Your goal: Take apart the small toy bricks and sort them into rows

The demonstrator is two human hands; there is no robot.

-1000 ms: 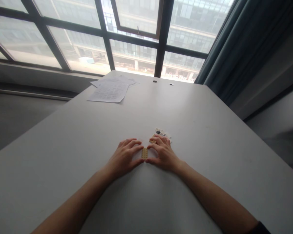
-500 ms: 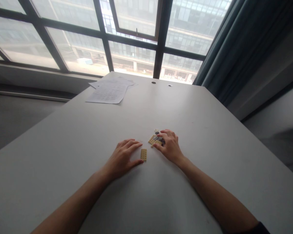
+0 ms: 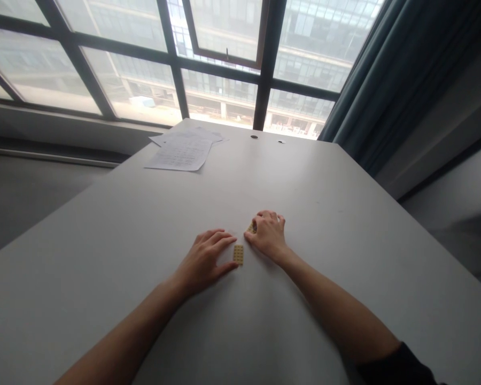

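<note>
A small tan studded building-block plate (image 3: 238, 255) lies flat on the white table. My left hand (image 3: 206, 256) rests beside its left side, fingers spread, the thumb tip at the plate's lower edge. Just up and to the right, my right hand (image 3: 268, 232) is curled over a small group of building blocks, thumb and fingers drawn in around them. Only a bit of a tan block piece (image 3: 250, 228) shows between its thumb and index finger. The other pieces, grey and black ones among them, are hidden under the palm and fingers.
Printed sheets of paper (image 3: 184, 152) lie at the table's far left. Two round cable holes, one of them (image 3: 254, 137) dark, are near the far edge. Beyond the white table (image 3: 304, 187) stand large windows, with a dark blue curtain (image 3: 369, 96) at the right.
My right hand has shifted slightly left and curled its fingers over the block pieces, which now are mostly covered. My left hand and the tan plate keep their places relative to each other.
</note>
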